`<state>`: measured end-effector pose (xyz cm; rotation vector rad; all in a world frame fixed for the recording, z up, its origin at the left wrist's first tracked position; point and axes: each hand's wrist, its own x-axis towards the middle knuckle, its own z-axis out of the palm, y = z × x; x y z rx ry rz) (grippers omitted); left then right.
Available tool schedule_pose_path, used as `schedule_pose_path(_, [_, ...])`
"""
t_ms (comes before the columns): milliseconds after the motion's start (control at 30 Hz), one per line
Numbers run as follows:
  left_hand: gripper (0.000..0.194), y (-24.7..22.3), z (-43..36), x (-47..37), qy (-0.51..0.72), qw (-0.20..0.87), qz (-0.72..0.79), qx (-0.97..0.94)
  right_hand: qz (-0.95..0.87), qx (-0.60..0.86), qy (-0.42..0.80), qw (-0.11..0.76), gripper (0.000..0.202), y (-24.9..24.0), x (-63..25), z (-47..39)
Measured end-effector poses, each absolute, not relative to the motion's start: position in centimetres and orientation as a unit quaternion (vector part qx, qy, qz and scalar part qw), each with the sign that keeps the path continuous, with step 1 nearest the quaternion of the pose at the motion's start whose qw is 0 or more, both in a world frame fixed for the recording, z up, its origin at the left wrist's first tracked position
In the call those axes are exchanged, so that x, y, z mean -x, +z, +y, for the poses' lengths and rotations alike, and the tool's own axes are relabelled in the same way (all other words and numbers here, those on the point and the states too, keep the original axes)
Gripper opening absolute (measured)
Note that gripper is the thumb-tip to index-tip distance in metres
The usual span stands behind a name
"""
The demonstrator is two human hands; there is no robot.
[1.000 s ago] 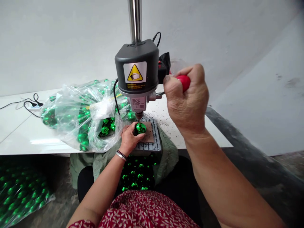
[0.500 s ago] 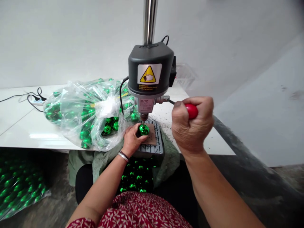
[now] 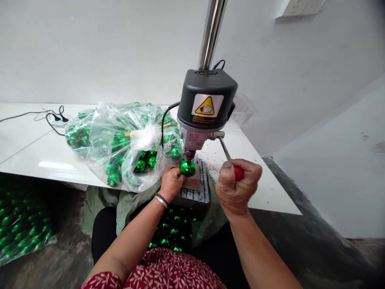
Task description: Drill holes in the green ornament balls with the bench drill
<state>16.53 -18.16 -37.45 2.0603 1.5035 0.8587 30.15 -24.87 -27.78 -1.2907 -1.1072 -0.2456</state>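
Observation:
My left hand (image 3: 173,182) is closed on a shiny green ball ornament (image 3: 188,168), gripping it from the left, its fingers partly hidden behind the ball. The ball sits just under the chuck (image 3: 190,153) of a dark grey drill press (image 3: 209,92); whether the bit touches it I cannot tell. Below is a brown board (image 3: 193,184) on the machine's base (image 3: 203,192). My right hand (image 3: 239,186) is wrapped round the red knob (image 3: 239,173) of the press's feed lever (image 3: 225,149), which slants downward to the right.
Left of the press, a clear plastic bag (image 3: 96,140) of green balls lies on the white table (image 3: 36,160). More green balls (image 3: 174,228) are below the base, in front of my body. Another bagged heap (image 3: 24,224) is at lower left. A power strip (image 3: 58,121) with cords stands behind.
The feed lever now points more steeply down, and my right hand has dropped with its knob. The green ball appears raised off the board in my left hand. The view has shifted and tilted.

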Motion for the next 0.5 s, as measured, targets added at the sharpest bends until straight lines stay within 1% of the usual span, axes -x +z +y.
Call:
schedule_pose_path(67, [0.021, -37.6, -19.7, -15.5, 0.327, 0.211, 0.535, -0.75, -0.488, 0.574, -0.107, 0.649, 0.022, -27.0, -30.5, -24.9])
schedule_pose_path(167, [0.03, -38.4, -24.5, -11.7, 0.377, 0.197, 0.522, -0.739, -0.504, 0.588, -0.094, 0.626, 0.024, -24.3, -31.3, -24.6])
schedule_pose_path(233, [0.029, -39.4, -28.2, -8.4, 0.376, 0.219, 0.507, -0.744, -0.52, 0.601, -0.076, 0.602, 0.027, -22.3, -31.8, -24.2])
schedule_pose_path(300, [0.027, -40.7, -31.0, -5.7, 0.354, 0.264, 0.534, -0.721, -0.523, 0.614, -0.065, 0.587, 0.029, -20.5, -32.2, -23.5])
schedule_pose_path(400, [0.027, -42.5, -32.3, -3.6, 0.358, 0.286, 0.595, -0.661, -0.522, 0.628, -0.054, 0.574, 0.032, -18.3, -32.7, -21.9])
schedule_pose_path(500, [0.029, -44.0, -31.5, -3.1, 0.373, 0.299, 0.607, -0.635, -0.525, 0.647, -0.023, 0.552, 0.034, -16.6, -33.2, -20.0])
